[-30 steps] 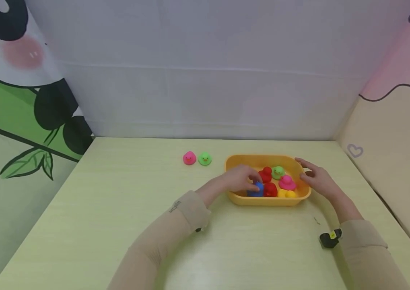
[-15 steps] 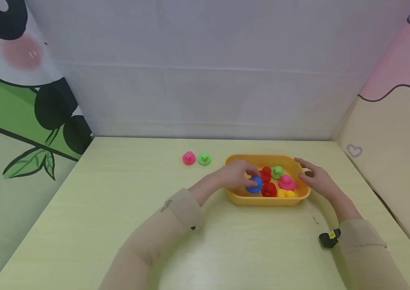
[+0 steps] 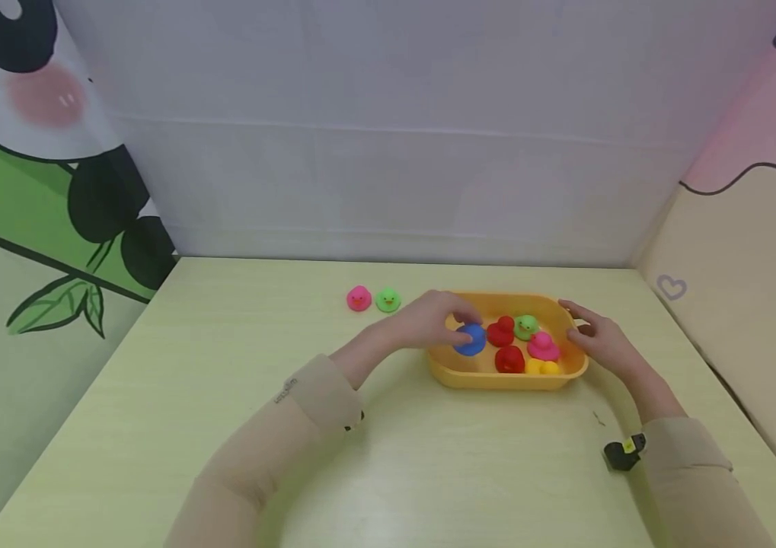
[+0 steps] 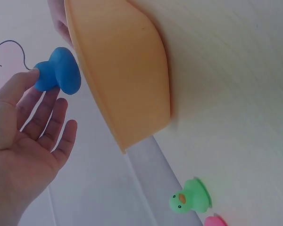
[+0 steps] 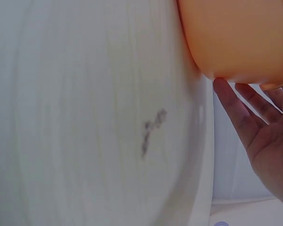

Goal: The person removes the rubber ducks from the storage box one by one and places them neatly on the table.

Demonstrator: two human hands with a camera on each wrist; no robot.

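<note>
My left hand (image 3: 432,320) pinches a blue rubber duck (image 3: 471,340) between thumb and fingers, over the left end of a yellow-orange plastic basin (image 3: 497,380). The left wrist view shows the blue duck (image 4: 59,71) lifted just off the basin's rim, its flat base facing the basin. My right hand (image 3: 603,339) holds the basin's right end, thumb at the rim; in the right wrist view its fingers (image 5: 233,101) touch the outer wall. Inside the basin sit red ducks (image 3: 509,359), a green duck (image 3: 526,327), a pink duck (image 3: 543,346) and yellow (image 3: 541,367).
Left of the basin, a pink duck (image 3: 359,298) and a green duck (image 3: 388,300) stand side by side on the pale wooden table (image 3: 223,365). A white cloth wall (image 3: 388,190) rises behind, with printed panels on both sides.
My left hand has lifted the blue duck from among the others and carried it up and leftward toward the basin's left end. The right hand stays at the basin's right end.
</note>
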